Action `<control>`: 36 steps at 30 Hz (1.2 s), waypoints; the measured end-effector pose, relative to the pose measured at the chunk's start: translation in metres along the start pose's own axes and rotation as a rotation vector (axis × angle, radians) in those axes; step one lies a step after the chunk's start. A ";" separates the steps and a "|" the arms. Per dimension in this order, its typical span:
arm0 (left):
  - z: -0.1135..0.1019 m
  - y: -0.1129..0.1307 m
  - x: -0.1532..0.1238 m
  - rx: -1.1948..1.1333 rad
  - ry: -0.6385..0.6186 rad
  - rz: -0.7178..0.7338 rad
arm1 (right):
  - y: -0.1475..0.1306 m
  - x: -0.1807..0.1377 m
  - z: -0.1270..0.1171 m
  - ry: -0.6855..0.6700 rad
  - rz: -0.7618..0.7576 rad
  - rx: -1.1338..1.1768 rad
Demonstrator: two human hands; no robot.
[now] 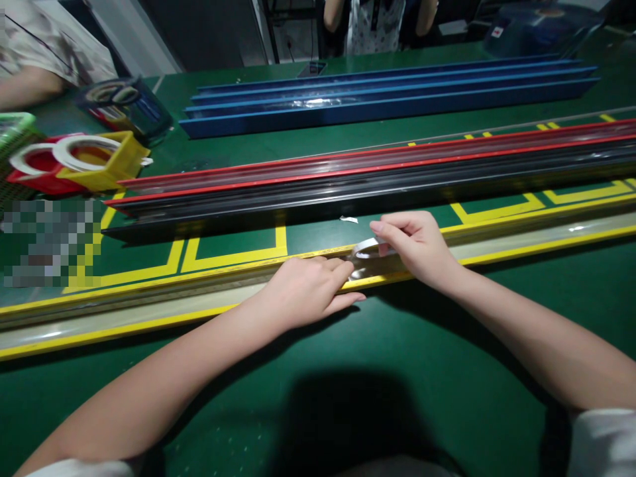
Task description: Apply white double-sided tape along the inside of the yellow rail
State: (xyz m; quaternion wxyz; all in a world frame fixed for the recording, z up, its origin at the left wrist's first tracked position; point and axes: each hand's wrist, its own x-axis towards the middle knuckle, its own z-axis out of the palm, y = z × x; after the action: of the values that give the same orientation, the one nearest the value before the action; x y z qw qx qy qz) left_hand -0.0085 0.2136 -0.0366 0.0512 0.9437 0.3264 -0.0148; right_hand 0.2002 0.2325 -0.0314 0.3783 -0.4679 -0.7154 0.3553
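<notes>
A long yellow-edged profile (521,242) wrapped in clear film lies across the green table in front of me. My left hand (308,291) rests on it, fingers bent and pressing down on the film. Just to its right, my right hand (415,245) pinches a strip of clear tape (365,246) between thumb and fingers, lifted slightly above the profile. A small white scrap (348,219) lies on the table just behind the hands.
Behind the yellow profile lie a black profile (348,199), red ones (377,162) and blue ones (387,93). Yellow and red tape dispensers (94,162) stand at far left. Other people stand at the far left and at the back.
</notes>
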 end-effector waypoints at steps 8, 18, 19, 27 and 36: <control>-0.001 -0.001 0.001 -0.036 -0.022 -0.004 | 0.002 0.000 0.001 -0.020 0.011 -0.019; -0.001 -0.002 0.001 -0.085 -0.065 0.002 | 0.004 -0.001 0.000 -0.046 -0.029 -0.090; -0.002 -0.003 0.002 -0.088 -0.067 0.004 | 0.004 -0.001 0.001 -0.049 -0.032 -0.101; -0.004 -0.004 0.003 -0.134 -0.064 0.031 | 0.002 -0.001 0.001 -0.063 -0.034 -0.163; -0.005 -0.006 0.003 -0.165 -0.070 0.051 | 0.002 -0.001 0.000 -0.096 -0.013 -0.179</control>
State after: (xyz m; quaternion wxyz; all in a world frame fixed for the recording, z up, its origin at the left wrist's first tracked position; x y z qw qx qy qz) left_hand -0.0097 0.2206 -0.0326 0.1403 0.9433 0.3003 -0.0196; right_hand 0.2012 0.2318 -0.0331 0.3027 -0.4777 -0.7645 0.3093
